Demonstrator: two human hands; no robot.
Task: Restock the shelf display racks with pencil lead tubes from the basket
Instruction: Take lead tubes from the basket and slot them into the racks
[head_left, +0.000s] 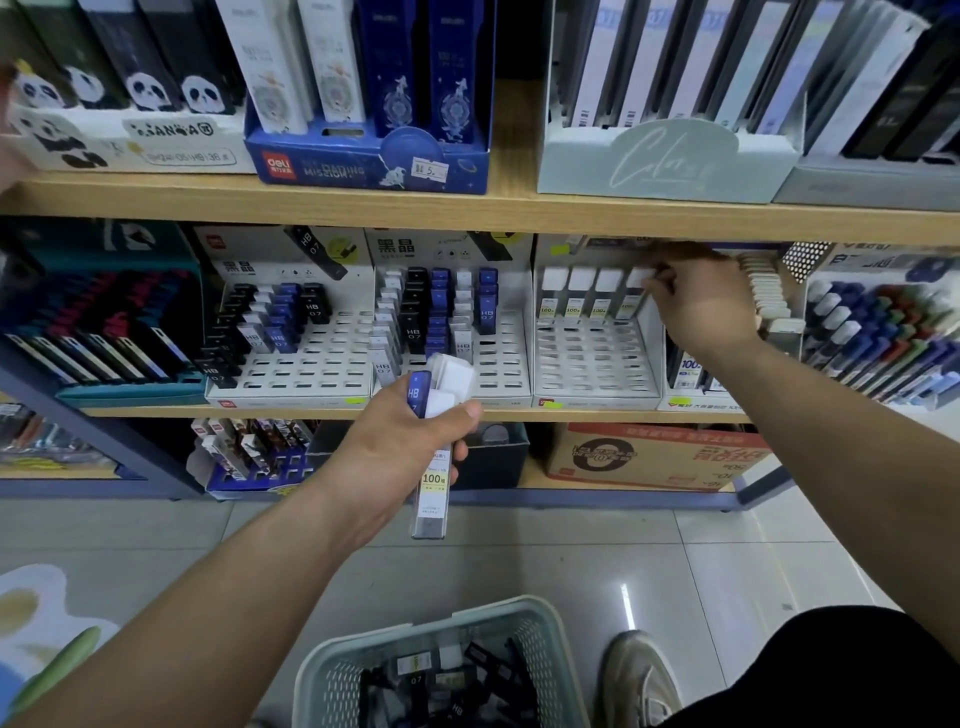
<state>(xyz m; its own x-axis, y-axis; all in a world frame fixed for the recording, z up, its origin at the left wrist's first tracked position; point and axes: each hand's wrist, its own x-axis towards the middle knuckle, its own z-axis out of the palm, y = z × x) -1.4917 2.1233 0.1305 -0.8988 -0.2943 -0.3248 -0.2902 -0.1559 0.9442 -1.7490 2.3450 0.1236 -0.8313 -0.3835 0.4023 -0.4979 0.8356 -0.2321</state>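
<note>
**At the back row of the right-hand rack (592, 364), a lead tube (635, 291) is being seated**

On the middle shelf (311, 413), this white-capped tube is being set in as the fourth of its row, just beside three like it. The slots in front of that row are seen to be unfilled. Its cap is pinched by the curled fingers (661, 280) of the right hand (698, 304), which are drawn almost closed around it. Whether the tube is fully down in its slot cannot be told.

A bundle of spare tubes (436, 410) is gripped in the left hand (405, 447), with fingers and thumb wrapped round it, in front of the middle rack (498, 364). One blue HB tube, some white-capped ones and a clear tube hanging below can be made out. More tubes are seen in the basket (558, 639) on the floor.

The step is judged to be placement. Next, a release would be called for, then a fresh tube taken from the bundle and matched to its rack.
</note>
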